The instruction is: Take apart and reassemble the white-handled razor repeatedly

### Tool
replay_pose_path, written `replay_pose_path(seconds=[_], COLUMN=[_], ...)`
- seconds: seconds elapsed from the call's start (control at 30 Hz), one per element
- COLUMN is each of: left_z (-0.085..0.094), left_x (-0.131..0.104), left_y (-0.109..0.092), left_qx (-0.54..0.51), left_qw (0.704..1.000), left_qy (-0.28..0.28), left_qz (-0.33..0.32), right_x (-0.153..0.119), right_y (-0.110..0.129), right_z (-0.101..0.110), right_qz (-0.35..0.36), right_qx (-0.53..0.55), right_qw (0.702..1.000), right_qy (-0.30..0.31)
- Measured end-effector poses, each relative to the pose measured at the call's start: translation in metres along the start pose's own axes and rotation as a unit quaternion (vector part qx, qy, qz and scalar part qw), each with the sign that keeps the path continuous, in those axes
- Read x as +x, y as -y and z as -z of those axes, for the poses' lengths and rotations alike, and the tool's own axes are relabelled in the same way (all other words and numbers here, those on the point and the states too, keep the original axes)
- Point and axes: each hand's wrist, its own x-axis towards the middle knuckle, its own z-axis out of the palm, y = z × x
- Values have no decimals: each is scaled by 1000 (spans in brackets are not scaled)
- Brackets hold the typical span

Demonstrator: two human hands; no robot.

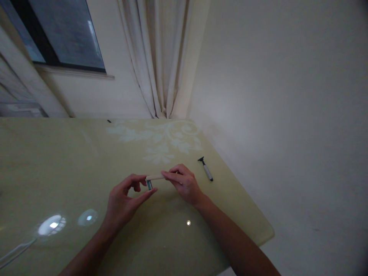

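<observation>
Between my two hands is a razor with a cream handle (155, 177) and a small teal-and-dark head (149, 184) hanging down from its left end. My left hand (122, 199) grips the head end, fingers above and thumb below. The handle's right end is pinched between the thumb and fingers of my right hand (184, 183), which cover part of it. To the right of my right hand, a second razor (207, 171) with a black head and grey handle lies on the table, touched by neither hand.
The pale green glossy table (71, 165) has a white leaf pattern and light reflections. A small black piece (109, 121) lies near its far edge. White cable (17, 251) runs at lower left. A wall (273, 115) borders the right side; curtains (156, 57) hang behind.
</observation>
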Motion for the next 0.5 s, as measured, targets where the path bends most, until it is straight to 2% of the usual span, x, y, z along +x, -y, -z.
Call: replay_pose_path(seconds=[0.1,0.23,0.37,0.5], left_z=[0,0,0,0], left_x=[0,-1,-1,-2], left_y=[1,4,5,7], left_qx=[3,4,-3,-1], left_qw=[1000,1000,1000,1000], left_qy=[3,2,8,9], left_qz=[-3,-7,-10,-16], right_x=[1,2,2,3], right_y=[0,0,0,1], right_z=[1,1,2,3], right_qz=[-6,6,-7,8], right_qx=[9,16,27,32], right_qw=[1000,1000,1000,999], right_qy=[-18,2,-14,3])
